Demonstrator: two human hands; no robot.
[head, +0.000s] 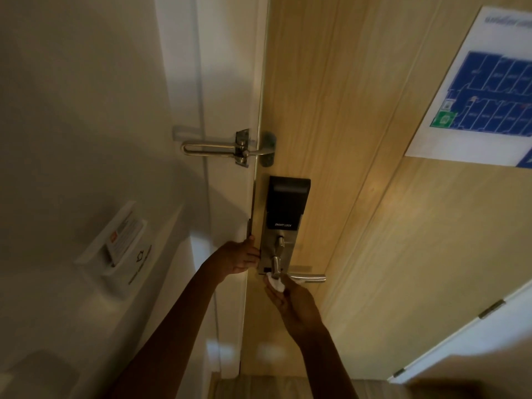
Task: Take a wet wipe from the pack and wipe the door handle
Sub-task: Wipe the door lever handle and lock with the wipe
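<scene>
Nearest, the right hand [290, 300] is seen closed on a bunched white wet wipe [275, 284], which is pressed against the neck of the door handle [299, 276] where it meets the lock plate [277, 249]. Just beyond, the left hand [240, 256] is laid against the door edge [253, 197], fingers curled on it, nothing held. The pack is not in view. The wiping step is judged to be in hand; next, the wipe would need to be drawn outward along the lever. Farther up, a swing guard [224, 148] is seen.
</scene>
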